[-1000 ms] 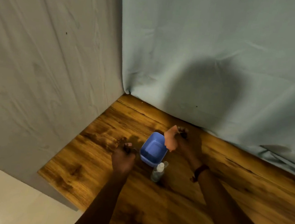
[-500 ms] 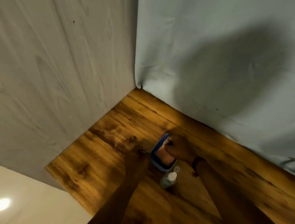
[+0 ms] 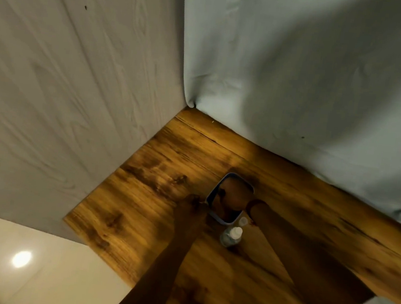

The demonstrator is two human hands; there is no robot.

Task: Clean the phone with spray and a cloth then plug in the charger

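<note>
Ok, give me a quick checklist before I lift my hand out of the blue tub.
1. Right hand inside the blue tub: ok.
2. What the right grip holds, a cloth or nothing: cannot tell, too dark.
3. Left hand steadying the tub's left rim: ok, it looks to be touching.
4. Spray bottle upright, near the tub's front corner: ok.
5. Phone in view: not ok.
6. Charger in view: not ok.
</note>
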